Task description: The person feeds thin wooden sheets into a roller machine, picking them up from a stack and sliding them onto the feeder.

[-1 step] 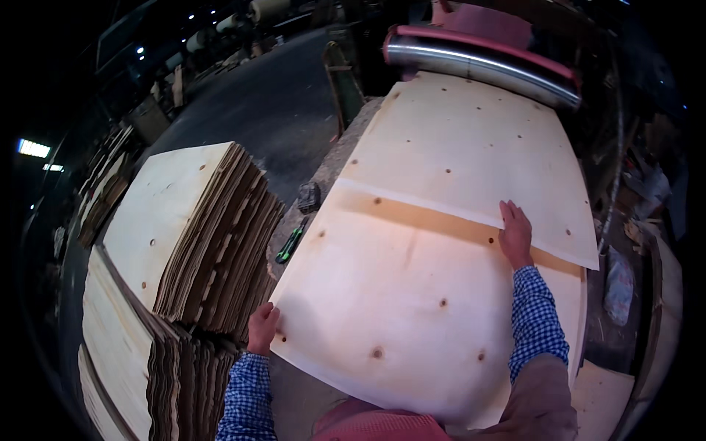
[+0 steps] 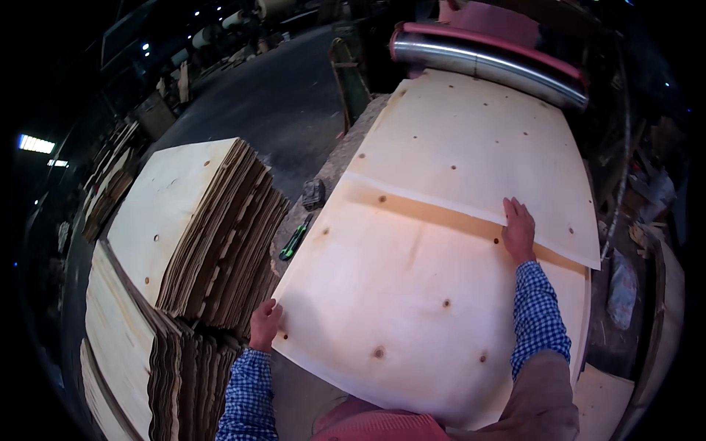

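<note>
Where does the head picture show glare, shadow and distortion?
Head view: glare streaks the metal roller; head view: shadow darkens the lower sheet where the upper sheet ends; head view: the upper sheet's right edge bows outward.

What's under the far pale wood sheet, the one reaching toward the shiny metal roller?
Just below its near edge, a broad pale knotted wood sheet shows in shade. The far pale wood sheet hides whatever lies farther under it.

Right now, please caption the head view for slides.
Left hand and right hand at knotty veneer sheets, metal roller beyond.
</note>
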`<action>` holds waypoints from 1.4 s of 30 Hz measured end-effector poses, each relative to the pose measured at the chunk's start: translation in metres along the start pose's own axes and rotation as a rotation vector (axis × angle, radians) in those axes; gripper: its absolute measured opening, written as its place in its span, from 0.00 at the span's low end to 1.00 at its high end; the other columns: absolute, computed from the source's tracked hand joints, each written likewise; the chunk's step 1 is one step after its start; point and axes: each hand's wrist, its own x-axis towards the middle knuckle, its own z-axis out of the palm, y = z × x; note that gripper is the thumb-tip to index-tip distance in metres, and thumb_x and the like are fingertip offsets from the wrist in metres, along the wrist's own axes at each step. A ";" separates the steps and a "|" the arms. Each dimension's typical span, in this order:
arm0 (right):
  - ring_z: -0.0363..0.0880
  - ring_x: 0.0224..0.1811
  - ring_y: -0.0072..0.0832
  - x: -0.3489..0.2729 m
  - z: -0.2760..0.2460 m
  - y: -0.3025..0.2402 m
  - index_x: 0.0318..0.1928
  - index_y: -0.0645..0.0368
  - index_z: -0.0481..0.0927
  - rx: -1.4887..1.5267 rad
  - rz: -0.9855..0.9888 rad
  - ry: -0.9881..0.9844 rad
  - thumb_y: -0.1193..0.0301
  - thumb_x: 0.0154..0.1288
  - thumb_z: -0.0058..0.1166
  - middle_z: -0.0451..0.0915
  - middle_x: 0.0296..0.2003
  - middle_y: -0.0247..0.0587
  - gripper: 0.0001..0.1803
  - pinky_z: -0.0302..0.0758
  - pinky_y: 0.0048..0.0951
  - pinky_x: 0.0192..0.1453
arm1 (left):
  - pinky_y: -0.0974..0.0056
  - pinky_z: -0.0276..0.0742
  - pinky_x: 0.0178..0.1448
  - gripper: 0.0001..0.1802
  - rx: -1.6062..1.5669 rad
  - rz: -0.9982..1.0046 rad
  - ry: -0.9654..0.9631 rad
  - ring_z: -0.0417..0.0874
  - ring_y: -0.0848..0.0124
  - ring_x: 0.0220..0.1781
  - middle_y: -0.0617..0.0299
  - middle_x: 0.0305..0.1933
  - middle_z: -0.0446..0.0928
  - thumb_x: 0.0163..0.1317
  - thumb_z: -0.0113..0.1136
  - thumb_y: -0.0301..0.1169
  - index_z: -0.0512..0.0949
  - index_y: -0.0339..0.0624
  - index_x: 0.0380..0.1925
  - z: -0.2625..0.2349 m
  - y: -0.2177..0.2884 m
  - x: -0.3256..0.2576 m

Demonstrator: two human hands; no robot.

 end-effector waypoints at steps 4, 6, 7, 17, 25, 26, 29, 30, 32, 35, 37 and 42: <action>0.65 0.63 0.45 0.033 0.045 0.019 0.61 0.55 0.67 0.054 0.186 -0.111 0.74 0.59 0.51 0.68 0.61 0.44 0.27 0.67 0.49 0.59 | 0.66 0.75 0.42 0.16 0.182 -0.103 0.019 0.81 0.70 0.36 0.56 0.32 0.81 0.57 0.59 0.36 0.80 0.36 0.39 -0.004 0.022 -0.001; 0.65 0.63 0.45 0.034 0.056 0.011 0.60 0.55 0.68 0.022 0.211 -0.086 0.71 0.62 0.49 0.69 0.60 0.44 0.24 0.68 0.50 0.59 | 0.66 0.75 0.41 0.15 0.165 -0.106 0.067 0.81 0.71 0.35 0.57 0.31 0.81 0.57 0.59 0.36 0.80 0.36 0.39 -0.012 0.028 -0.003; 0.66 0.62 0.45 0.028 0.061 0.010 0.59 0.55 0.69 -0.002 0.232 -0.077 0.70 0.63 0.48 0.69 0.60 0.44 0.22 0.68 0.50 0.58 | 0.67 0.75 0.40 0.16 0.169 -0.112 0.051 0.81 0.71 0.34 0.57 0.32 0.81 0.57 0.59 0.36 0.80 0.36 0.39 -0.018 0.030 -0.003; 0.60 0.66 0.50 -0.194 -0.026 -0.067 0.58 0.59 0.71 0.097 0.117 -0.113 0.66 0.64 0.49 0.66 0.62 0.49 0.22 0.57 0.55 0.66 | 0.66 0.78 0.37 0.22 -0.940 -0.097 -0.432 0.82 0.68 0.39 0.60 0.40 0.78 0.66 0.51 0.44 0.70 0.41 0.53 -0.053 0.029 -0.049; 0.60 0.66 0.53 -0.357 -0.140 -0.167 0.58 0.58 0.72 0.289 0.034 -0.341 0.54 0.54 0.60 0.65 0.62 0.51 0.33 0.59 0.56 0.63 | 0.58 0.87 0.38 0.22 -1.165 -0.439 -0.728 0.83 0.60 0.41 0.51 0.49 0.76 0.67 0.51 0.31 0.62 0.40 0.59 0.044 0.034 -0.111; 0.60 0.66 0.52 -0.362 -0.149 -0.173 0.58 0.57 0.72 0.364 0.018 -0.361 0.53 0.53 0.61 0.65 0.62 0.51 0.34 0.59 0.56 0.63 | 0.58 0.87 0.37 0.22 -1.100 -0.397 -0.732 0.83 0.60 0.40 0.51 0.48 0.76 0.66 0.51 0.30 0.63 0.40 0.58 0.041 0.046 -0.107; 0.62 0.64 0.53 -0.350 -0.180 -0.176 0.57 0.57 0.73 0.273 -0.026 -0.281 0.52 0.50 0.62 0.67 0.61 0.52 0.36 0.60 0.55 0.62 | 0.60 0.86 0.36 0.19 -1.109 -0.311 -0.776 0.84 0.60 0.37 0.51 0.45 0.78 0.66 0.50 0.28 0.65 0.38 0.56 0.020 0.121 -0.110; 0.66 0.62 0.54 -0.339 -0.193 -0.176 0.59 0.57 0.71 0.231 -0.006 -0.188 0.61 0.50 0.62 0.69 0.59 0.54 0.34 0.63 0.52 0.62 | 0.60 0.86 0.36 0.18 -1.142 -0.298 -0.794 0.84 0.61 0.36 0.51 0.44 0.78 0.66 0.50 0.28 0.65 0.38 0.56 0.013 0.146 -0.114; 0.68 0.60 0.54 -0.326 -0.204 -0.157 0.59 0.57 0.71 0.246 0.120 -0.074 0.68 0.49 0.59 0.70 0.58 0.55 0.33 0.64 0.48 0.62 | 0.62 0.84 0.36 0.18 -1.217 -0.269 -0.819 0.83 0.62 0.38 0.53 0.44 0.78 0.65 0.51 0.28 0.67 0.37 0.54 0.009 0.170 -0.123; 0.70 0.58 0.53 -0.333 -0.187 -0.134 0.58 0.58 0.71 0.193 0.144 0.011 0.75 0.46 0.55 0.71 0.57 0.56 0.32 0.66 0.46 0.61 | 0.61 0.84 0.36 0.20 -1.231 -0.297 -0.880 0.83 0.60 0.40 0.51 0.47 0.77 0.65 0.49 0.26 0.64 0.39 0.57 0.019 0.154 -0.122; 0.71 0.57 0.53 -0.355 -0.172 -0.139 0.58 0.59 0.72 0.186 0.127 -0.044 0.78 0.46 0.52 0.72 0.57 0.55 0.32 0.67 0.46 0.61 | 0.59 0.84 0.36 0.23 -1.101 -0.352 -0.837 0.83 0.57 0.41 0.49 0.50 0.75 0.66 0.47 0.25 0.61 0.41 0.61 0.039 0.081 -0.126; 0.69 0.58 0.54 -0.397 -0.205 -0.177 0.56 0.61 0.74 0.203 0.130 -0.136 0.78 0.43 0.53 0.72 0.56 0.55 0.31 0.67 0.48 0.61 | 0.60 0.83 0.37 0.26 -1.138 -0.670 -0.647 0.82 0.61 0.44 0.50 0.52 0.75 0.65 0.52 0.28 0.61 0.39 0.63 0.008 0.011 -0.151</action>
